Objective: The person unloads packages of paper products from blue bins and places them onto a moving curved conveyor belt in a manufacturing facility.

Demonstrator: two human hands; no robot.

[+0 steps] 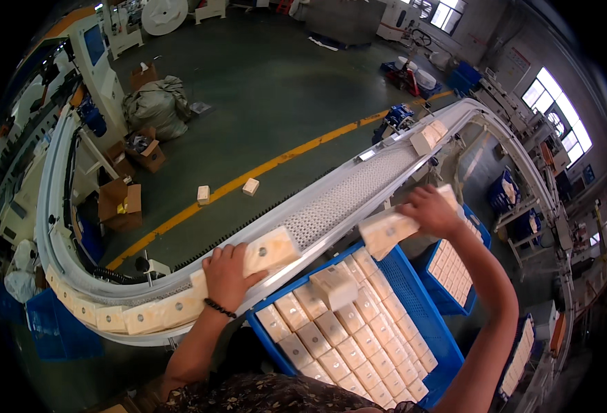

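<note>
Green floor [269,89] is stretching beyond one belt [344,199]. Left hand [228,275] is gripping packs [271,252] on the belt; right hand [429,212] is gripping more at the near crate's [424,299] far end. They're probably feeling light, soft, slippery, so squeezing both ends seems wise. Two packs are lying on the floor; crated ones are defying exact counting.

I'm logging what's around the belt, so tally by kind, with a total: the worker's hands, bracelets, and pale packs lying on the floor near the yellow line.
Hands: 2 (left hand, right hand)
Bracelets: 1 (dark bracelet)
Floor packs: 2 (left pack, right pack)
Total: 5
</note>
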